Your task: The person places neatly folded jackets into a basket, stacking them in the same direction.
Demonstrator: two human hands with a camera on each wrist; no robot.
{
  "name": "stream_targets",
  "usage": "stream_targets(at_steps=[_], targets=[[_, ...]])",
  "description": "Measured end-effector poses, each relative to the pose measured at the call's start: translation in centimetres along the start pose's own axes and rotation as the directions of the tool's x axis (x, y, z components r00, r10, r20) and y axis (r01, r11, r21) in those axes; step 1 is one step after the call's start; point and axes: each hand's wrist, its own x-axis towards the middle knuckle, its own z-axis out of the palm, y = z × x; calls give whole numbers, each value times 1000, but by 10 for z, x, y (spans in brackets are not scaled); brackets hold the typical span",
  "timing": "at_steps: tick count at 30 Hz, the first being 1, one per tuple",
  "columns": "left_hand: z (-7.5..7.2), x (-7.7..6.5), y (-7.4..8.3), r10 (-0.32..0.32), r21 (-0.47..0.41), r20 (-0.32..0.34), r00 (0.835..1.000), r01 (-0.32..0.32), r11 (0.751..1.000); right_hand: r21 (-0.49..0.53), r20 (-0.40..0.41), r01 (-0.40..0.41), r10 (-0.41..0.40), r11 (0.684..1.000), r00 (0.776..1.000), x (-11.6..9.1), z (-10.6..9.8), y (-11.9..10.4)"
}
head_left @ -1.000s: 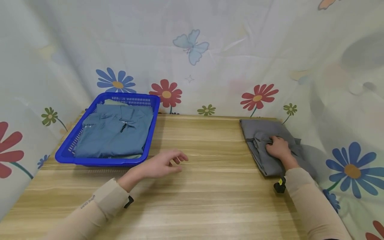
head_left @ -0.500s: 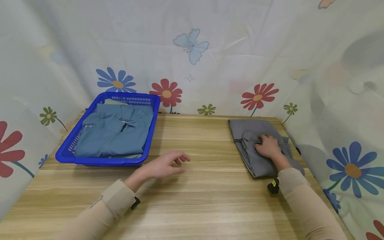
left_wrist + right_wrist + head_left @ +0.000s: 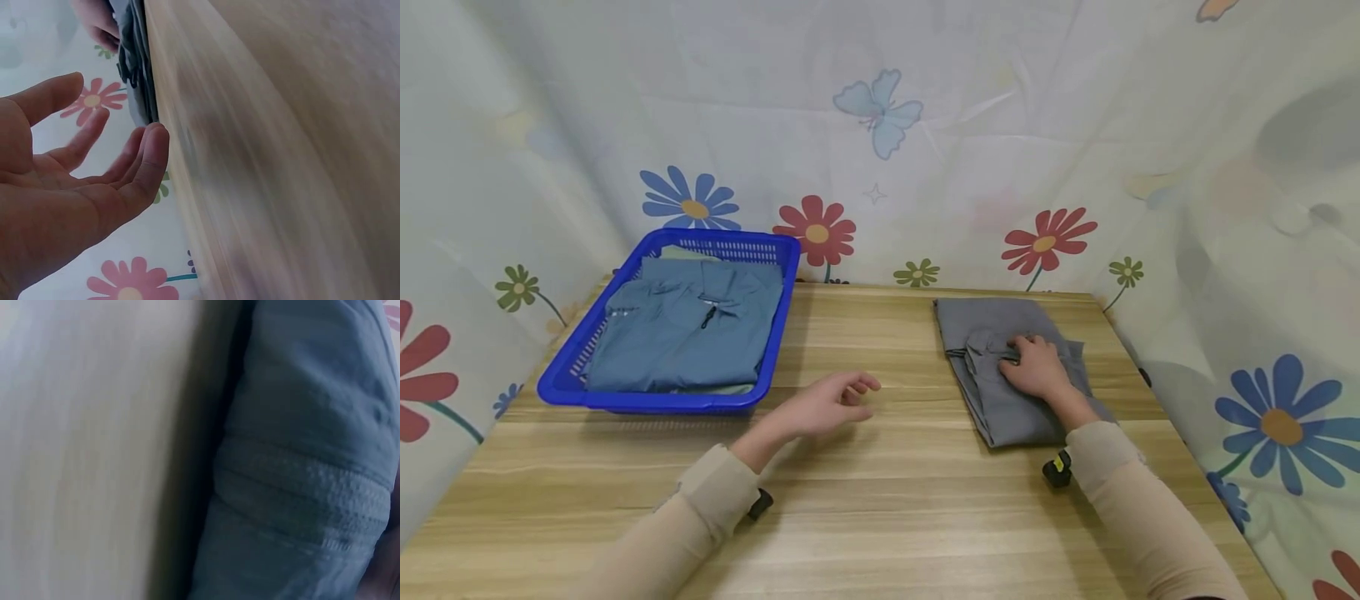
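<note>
A folded grey garment (image 3: 1000, 408) lies on the right half of the table. My right hand (image 3: 1037, 368) rests on top of it, fingers and thumb spread apart and pressing into the cloth. The right wrist view shows the garment's thick folded edge with a stitched band (image 3: 300, 494) close up, and only a sliver of the hand at the right border. My left hand (image 3: 831, 404) hovers over the middle of the table, palm turned inward, fingers loosely bent and holding nothing. Its spread fingers (image 3: 147, 165) appear in the left wrist view.
A blue plastic basket (image 3: 673, 402) stands at the back left, holding a folded blue zip-neck shirt (image 3: 681, 342) over a paler cloth (image 3: 688, 253). A white flowered curtain (image 3: 880, 192) hangs behind and beside the wooden table (image 3: 880, 517).
The grey garment has slid left across the table under my right hand, away from the right edge. My left hand has shifted slightly right. The basket has stayed put.
</note>
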Motion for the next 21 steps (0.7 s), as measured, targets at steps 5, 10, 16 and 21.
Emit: stream_targets(at_steps=[5,10,16,21], targets=[[3,5,4,-56,-59,-13,998,55,997,5,-10,11,-11,1000,1000,2,7,-11],[6,11,6,-84,-114,-7,996,83,990,21,-28,50,-49,999,998,2,12,-23],[7,18,6,-120,-158,-23,993,115,981,37,-81,145,-142,989,987,-2,16,-38],[7,19,5,-155,-185,-57,986,142,972,59,-78,194,-189,979,979,-3,20,-47]])
